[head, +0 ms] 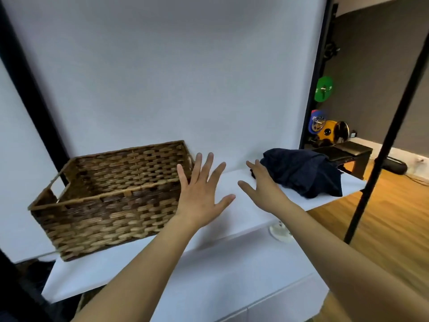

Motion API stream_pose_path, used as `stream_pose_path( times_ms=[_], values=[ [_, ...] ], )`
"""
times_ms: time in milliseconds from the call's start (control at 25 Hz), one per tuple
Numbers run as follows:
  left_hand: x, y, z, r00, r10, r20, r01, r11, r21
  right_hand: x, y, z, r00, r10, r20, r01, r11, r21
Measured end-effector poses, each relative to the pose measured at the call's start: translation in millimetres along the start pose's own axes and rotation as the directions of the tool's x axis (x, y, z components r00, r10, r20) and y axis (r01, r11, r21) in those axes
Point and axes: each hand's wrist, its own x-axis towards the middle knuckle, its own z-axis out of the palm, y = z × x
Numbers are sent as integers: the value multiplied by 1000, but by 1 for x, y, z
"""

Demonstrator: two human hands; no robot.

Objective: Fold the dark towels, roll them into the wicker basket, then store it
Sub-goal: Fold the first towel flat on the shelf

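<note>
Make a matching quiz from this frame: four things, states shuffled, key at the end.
Things:
1. wicker basket
2. dark towel pile
3. left hand
4. right hand

States:
A. fingers at the edge of the dark cloth
B. empty, on the left of the white table
C. open, fingers spread, beside the basket's right end
D. unfolded heap at the table's far right

Pairs: 1-B, 2-D, 3-C, 4-A

one wicker basket [109,196], one heap of dark towels [304,171], two hands
</note>
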Motion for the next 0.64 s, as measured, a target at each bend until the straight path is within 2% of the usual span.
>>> stream_pose_path(
  times_ms=[120, 200, 280, 360, 480, 560, 640],
  values=[
    [42, 47, 33, 994, 105, -3, -105, 989, -100, 3, 45, -36, 998, 10, -62, -12, 999, -40],
    [74, 83, 64, 990, 136, 43, -125, 972, -200, 12, 85, -62, 994, 15, -108, -23, 997, -71],
    [109, 118, 101, 986, 103, 132, -55, 945, -323, 26, 128, -88, 981, -12, -193, -9, 994, -110],
    [146, 148, 142, 963, 26, 269, 87, 912, -401, 47, 171, -119, 960, -3, -281, -36, 990, -133],
    [192, 180, 192, 906, -57, 420, 282, 820, -498, 81, 235, -159, 916, 153, -372, -213, 969, -124],
    [220, 199, 219, 887, -61, 457, 344, 747, -568, 107, 279, -177, 907, 281, -314, -316, 947, -66],
    [243, 209, 238, 895, -51, 443, 348, 702, -621, 127, 308, -182, 923, 336, -189, -332, 942, 51]
  ],
)
